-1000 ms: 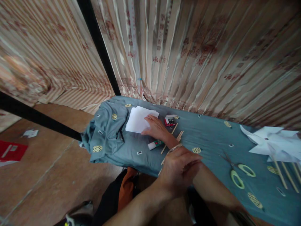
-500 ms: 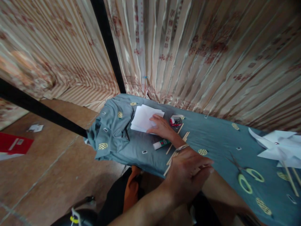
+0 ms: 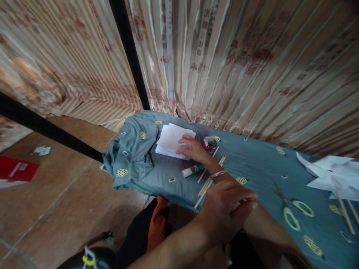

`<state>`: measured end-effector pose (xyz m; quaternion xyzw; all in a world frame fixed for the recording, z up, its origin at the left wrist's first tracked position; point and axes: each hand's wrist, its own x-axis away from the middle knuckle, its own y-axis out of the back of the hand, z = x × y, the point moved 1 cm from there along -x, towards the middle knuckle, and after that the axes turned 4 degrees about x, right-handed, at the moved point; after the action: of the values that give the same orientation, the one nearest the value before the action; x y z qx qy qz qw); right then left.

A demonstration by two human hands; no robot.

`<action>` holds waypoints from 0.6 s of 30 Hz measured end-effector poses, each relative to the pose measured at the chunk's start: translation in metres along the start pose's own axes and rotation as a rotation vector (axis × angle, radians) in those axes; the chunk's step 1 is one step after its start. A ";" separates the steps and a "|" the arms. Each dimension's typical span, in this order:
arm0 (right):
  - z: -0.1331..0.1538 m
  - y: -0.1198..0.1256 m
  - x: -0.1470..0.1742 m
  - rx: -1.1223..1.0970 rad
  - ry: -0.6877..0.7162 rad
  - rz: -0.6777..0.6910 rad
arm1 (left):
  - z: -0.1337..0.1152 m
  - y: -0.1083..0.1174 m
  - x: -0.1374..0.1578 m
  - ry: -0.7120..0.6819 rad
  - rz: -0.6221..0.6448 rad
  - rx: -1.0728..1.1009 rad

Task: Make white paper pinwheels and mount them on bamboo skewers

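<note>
My right hand point(image 3: 193, 147), with a silver bangle at the wrist, reaches left across the cloth. Its fingers are spread and rest on the right side of a stack of white paper point(image 3: 171, 137). Crossing over the right forearm, my left hand point(image 3: 224, 209) is closed, thumb and fingers drawn together; anything inside is hidden. A glue stick point(image 3: 193, 170) lies just below my right hand. Several thin wooden sticks point(image 3: 209, 183) lie beside the right wrist, partly covered by my left hand. A small red-and-clear box point(image 3: 209, 143) sits beyond the right wrist.
Green-handled scissors point(image 3: 291, 209) lie partly open on the blue-grey cloth point(image 3: 260, 160) at right. Beyond them is a white paper pinwheel point(image 3: 331, 173) with sticks. A black pole point(image 3: 131, 56) stands before the curtain point(image 3: 224, 67); another black bar point(image 3: 50, 127) crosses the left. A red packet point(image 3: 18, 170) lies lower left.
My right hand has moved slightly on the paper, and the top sheet looks a little shifted over those beneath. My left hand stays closed, nearly in place.
</note>
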<state>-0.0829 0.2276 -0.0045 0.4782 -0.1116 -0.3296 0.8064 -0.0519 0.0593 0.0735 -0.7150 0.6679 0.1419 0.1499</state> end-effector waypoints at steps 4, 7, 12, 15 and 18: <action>0.007 0.006 0.001 0.040 0.001 0.023 | -0.001 0.001 0.000 -0.017 0.009 -0.012; 0.013 0.009 0.003 0.129 -0.020 0.033 | -0.002 0.001 0.000 -0.027 0.010 -0.007; 0.023 0.009 0.003 0.284 -0.042 0.071 | -0.002 0.000 0.000 -0.052 -0.014 0.005; 0.026 0.009 0.000 0.342 -0.069 0.087 | -0.002 0.001 0.000 -0.056 -0.012 0.004; 0.029 0.011 -0.002 0.370 -0.094 0.091 | -0.003 0.001 0.000 -0.038 -0.002 0.015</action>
<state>-0.0938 0.2125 0.0203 0.5969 -0.2294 -0.2885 0.7126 -0.0530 0.0584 0.0764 -0.7117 0.6652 0.1504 0.1682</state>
